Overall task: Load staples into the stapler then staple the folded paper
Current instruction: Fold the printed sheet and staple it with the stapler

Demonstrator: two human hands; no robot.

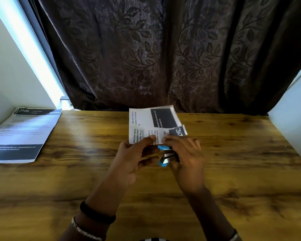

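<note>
A folded printed paper (151, 122) is held upright above the middle of the wooden table (94, 180). My left hand (137, 157) pinches its lower edge between thumb and fingers. My right hand (186, 157) grips a small blue and silver stapler (164, 156) just below the paper, and its fingertips also touch the paper's lower edge. The stapler's jaws look apart, pointing toward my left hand. No loose staples are visible.
A larger printed sheet (23, 134) lies flat at the table's left edge. A dark leaf-patterned curtain (163, 49) hangs behind the table. White walls stand at the left (7, 66) and right (292, 127) sides.
</note>
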